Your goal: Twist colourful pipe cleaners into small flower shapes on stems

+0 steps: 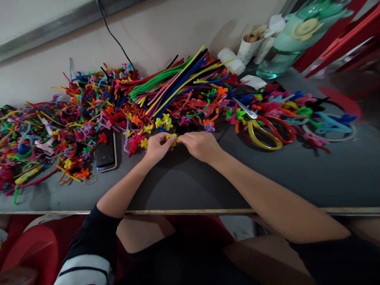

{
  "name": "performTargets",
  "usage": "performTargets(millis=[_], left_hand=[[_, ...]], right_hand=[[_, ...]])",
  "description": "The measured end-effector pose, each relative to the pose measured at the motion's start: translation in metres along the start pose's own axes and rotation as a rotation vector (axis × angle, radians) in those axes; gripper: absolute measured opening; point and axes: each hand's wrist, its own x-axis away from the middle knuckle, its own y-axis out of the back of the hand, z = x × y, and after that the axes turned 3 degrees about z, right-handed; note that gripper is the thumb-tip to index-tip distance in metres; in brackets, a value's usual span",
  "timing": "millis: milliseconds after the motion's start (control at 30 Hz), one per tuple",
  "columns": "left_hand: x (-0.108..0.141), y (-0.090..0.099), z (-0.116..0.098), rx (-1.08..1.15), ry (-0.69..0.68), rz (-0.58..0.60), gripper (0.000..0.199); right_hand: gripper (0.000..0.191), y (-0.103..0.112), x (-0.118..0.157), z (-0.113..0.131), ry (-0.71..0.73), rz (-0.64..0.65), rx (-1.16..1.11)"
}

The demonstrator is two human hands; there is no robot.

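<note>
Between my two hands is a small yellow pipe-cleaner flower (172, 137), partly hidden by the fingers. My left hand (158, 148) pinches it from the left with thumb and forefinger. From the right, the closed fingertips of my right hand (201, 145) grip its edge. Just beyond the hands lies a bunch of finished yellow flowers (164, 121). A bundle of straight pipe cleaners (175, 85) in green, yellow, blue and pink rests on the heap behind them.
A large heap of twisted pipe-cleaner pieces (80, 107) spreads to the left. A phone (106, 152) lies left of my hands. Scissors (267, 132) with red and yellow handles lie at the right. Paper cups (250, 46) and a green water bottle (286, 47) stand behind.
</note>
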Motion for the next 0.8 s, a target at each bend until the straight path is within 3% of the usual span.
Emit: performTargets(millis=[467,600,700,800], left_hand=[[-0.0029,-0.0022,0.0053,0.043,-0.078,-0.073,0.029],[-0.0041,0.0013,0.0058,0.056,-0.035,-0.114,0.030],[-0.0028,0.0027,0.0035,0.024,-0.044,-0.078,0.031],[-0.0018,0.0025,0.0029,-0.049,-0.111,-0.031,0.027]], right_hand=[[0.036,-0.0013,0.0005,0.0010,-0.126,-0.054,-0.109],[0.033,-0.0009,0.0003,0.0031,-0.252,-0.088,-0.378],[0.043,-0.0022,-0.0020,0.0025,-0.313,-0.080,-0.688],[0.036,-0.0069,-0.0048,-0.0011,-0.355,-0.082,-0.888]])
